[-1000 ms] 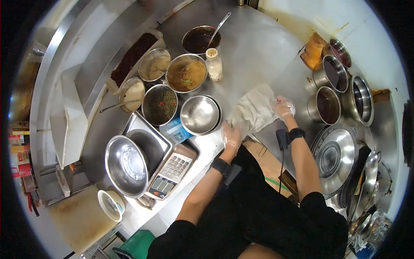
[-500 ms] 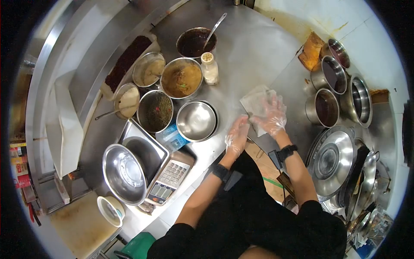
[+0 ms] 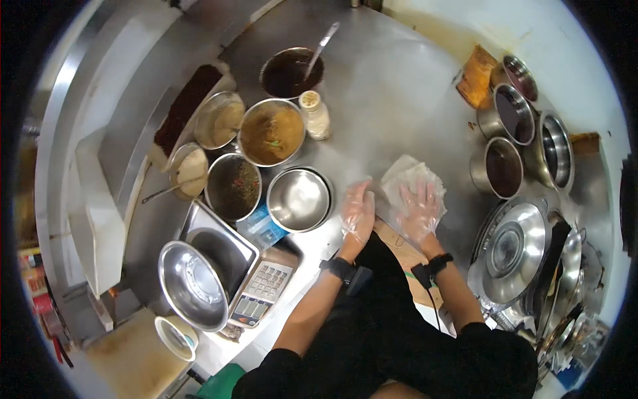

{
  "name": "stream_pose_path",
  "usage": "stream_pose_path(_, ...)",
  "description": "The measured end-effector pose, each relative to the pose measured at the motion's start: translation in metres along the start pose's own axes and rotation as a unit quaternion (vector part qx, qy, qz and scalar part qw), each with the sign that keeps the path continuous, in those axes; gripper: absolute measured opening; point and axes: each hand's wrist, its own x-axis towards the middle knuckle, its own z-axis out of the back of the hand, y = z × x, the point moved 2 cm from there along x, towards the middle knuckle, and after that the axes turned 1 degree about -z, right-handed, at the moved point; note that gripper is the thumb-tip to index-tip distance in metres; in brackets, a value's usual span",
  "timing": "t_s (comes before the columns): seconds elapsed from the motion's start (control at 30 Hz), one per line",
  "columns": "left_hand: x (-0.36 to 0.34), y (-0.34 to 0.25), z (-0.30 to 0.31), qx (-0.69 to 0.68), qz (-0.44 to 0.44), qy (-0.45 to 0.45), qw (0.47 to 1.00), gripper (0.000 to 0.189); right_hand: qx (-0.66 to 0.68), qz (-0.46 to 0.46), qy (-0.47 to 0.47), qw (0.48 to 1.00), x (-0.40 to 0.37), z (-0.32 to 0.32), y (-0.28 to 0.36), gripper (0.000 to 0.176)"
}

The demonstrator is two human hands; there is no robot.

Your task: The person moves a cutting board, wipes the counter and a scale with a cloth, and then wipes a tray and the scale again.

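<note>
Both my hands wear clear plastic gloves at the table's near edge. My right hand point(image 3: 422, 205) lies flat on a folded whitish cloth point(image 3: 407, 170), fingers spread, covering its lower part. To the left of the cloth, my left hand point(image 3: 357, 211) rests on the steel table point(image 3: 372, 86) with its fingers stretched forward and slightly bent, and nothing shows in it. Left of that hand stand nested empty steel bowls point(image 3: 299, 199). Farther back is a white-filled shaker jar point(image 3: 315, 116).
On the left are pots of spices point(image 3: 234, 188) and brown powder point(image 3: 272, 133), and a digital scale point(image 3: 269, 279) bearing a steel bowl point(image 3: 193, 286). A dark sauce bowl point(image 3: 291, 73) with a spoon stands at the back. Steel pots point(image 3: 503, 167) and large lids point(image 3: 508, 256) line the right.
My right hand and the cloth have shifted slightly, with the cloth now turned and bunched differently. My left hand has moved left, away from the cloth. The camera view has tilted a little.
</note>
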Motion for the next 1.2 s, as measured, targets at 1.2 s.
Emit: stream_pose_path(1.2,0.016,0.038,-0.051,0.33,-0.073,0.173,0.925,0.066,0.012,-0.16,0.063,0.985,0.229,0.023,-0.098,0.067)
